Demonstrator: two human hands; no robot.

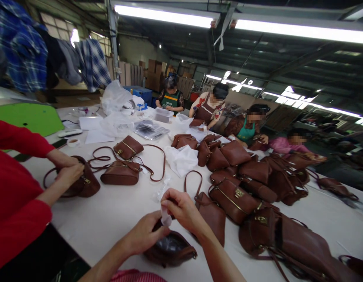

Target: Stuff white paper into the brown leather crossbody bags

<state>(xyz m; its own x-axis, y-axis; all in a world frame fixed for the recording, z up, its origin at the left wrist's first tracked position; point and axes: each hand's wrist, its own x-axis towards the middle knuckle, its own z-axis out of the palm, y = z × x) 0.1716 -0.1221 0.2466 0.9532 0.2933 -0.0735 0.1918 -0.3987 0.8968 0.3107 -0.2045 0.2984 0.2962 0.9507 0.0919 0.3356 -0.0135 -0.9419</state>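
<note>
A brown leather handbag [184,254] lies in front of me with its mouth open, and dark lining or clear plastic shows inside. My left hand [144,233] is closed at the bag's upper left edge, its thumb reaching over the opening. Just above, my right hand [181,209] pinches a small whitish, film-like piece [166,218] between thumb and fingers. The lower end of that piece hangs close to my left fingers. Whether the left fingers also grip the piece is hidden. Another brown bag [212,219] rests right beside my right forearm.
A pile of brown handbags [234,192] covers the right of the white table [111,219]. Two more bags [121,172] with straps lie to the left. A red-sleeved co-worker [19,196] handles a bag [89,182] there. Crumpled white plastic [181,159] lies mid-table; several people work beyond.
</note>
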